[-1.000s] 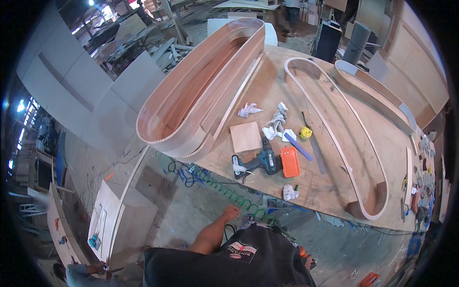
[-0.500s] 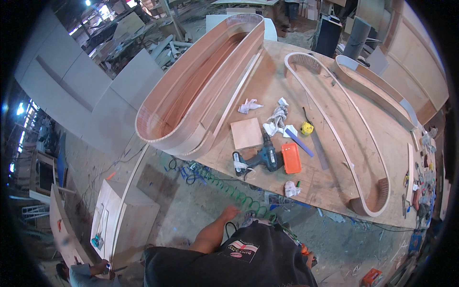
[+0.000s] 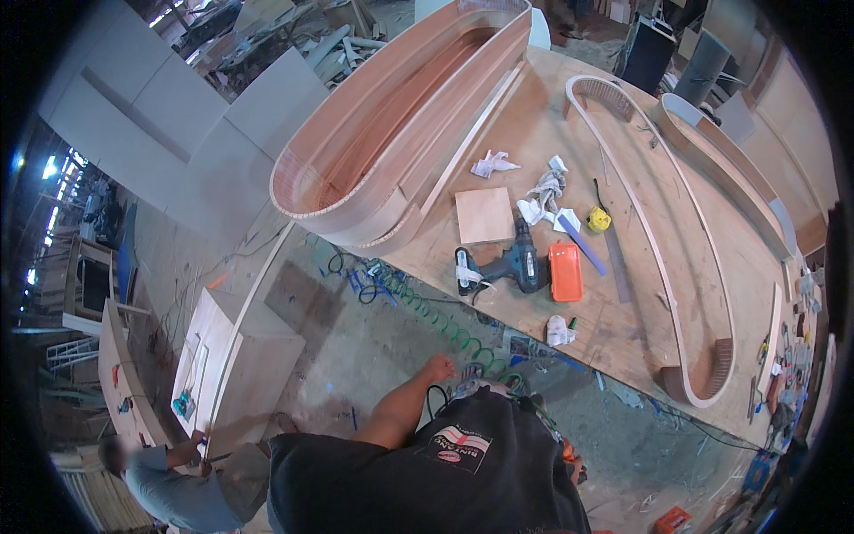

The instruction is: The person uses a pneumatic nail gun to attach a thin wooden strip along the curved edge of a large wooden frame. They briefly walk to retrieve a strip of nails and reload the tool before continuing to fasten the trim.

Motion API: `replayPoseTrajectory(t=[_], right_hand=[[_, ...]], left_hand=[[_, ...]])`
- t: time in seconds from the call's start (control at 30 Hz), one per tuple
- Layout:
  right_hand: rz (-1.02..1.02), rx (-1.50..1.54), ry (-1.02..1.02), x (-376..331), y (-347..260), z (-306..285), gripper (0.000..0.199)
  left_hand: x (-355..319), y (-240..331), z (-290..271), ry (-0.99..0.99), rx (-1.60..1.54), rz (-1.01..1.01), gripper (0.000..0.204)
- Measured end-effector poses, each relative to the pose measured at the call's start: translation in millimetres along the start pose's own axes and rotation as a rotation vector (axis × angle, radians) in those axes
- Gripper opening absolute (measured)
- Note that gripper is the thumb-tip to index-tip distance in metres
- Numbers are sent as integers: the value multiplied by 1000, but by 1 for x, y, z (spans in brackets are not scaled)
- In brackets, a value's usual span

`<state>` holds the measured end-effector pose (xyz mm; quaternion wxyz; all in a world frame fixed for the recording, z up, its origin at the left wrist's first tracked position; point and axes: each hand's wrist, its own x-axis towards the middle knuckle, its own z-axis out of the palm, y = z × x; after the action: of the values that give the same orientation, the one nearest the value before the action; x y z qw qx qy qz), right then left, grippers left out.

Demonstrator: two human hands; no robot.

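Note:
My left hand (image 3: 438,367) hangs in front of my body, over the floor short of the workbench. It holds nothing, and its fingers look loosely bent. My right hand (image 3: 579,469) shows only in part beyond my dark shirt. It is closed at an orange tool-like thing (image 3: 568,451), mostly hidden by my body, so its kind is unclear. On the bench (image 3: 498,320) nearest my hands lie a blue-grey cordless drill (image 3: 525,267), an orange tray (image 3: 566,272), a crumpled white wad (image 3: 559,331) and a square wooden board (image 3: 484,214).
A long oval wooden frame (image 3: 347,209) stands at the bench's left; a thinner curved frame (image 3: 663,276) lies at right. A yellow tape measure (image 3: 599,219) sits between them. A green coiled hose (image 3: 427,311) crosses the floor. At lower left, another person (image 3: 187,485) works beside a pale cabinet (image 3: 253,343).
My view has shifted, so the bench and its things sit farther right and the other person shows more fully. My left hand has risen slightly in the picture.

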<state>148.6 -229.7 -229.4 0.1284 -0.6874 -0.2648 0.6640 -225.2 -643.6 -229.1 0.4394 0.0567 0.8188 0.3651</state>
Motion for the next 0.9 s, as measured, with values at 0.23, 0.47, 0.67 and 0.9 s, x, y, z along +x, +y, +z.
replayPoseTrajectory(t=[0.23, 0.47, 0.67, 0.9], right_hand=[[8, -9, -6, 1, -3, 2, 26], [8, -17, -14, 0, -6, 8, 26], [14, -25, -26, -1, -6, 10, 26], [13, -33, -27, 3, -11, 12, 27]], left_hand=[[-3, -14, 2, -123, 226, 50, 26], [26, -34, 8, -210, 790, 502, 23], [29, -44, 11, -27, 839, 569, 17], [17, -19, 4, -10, 642, 410, 17]])
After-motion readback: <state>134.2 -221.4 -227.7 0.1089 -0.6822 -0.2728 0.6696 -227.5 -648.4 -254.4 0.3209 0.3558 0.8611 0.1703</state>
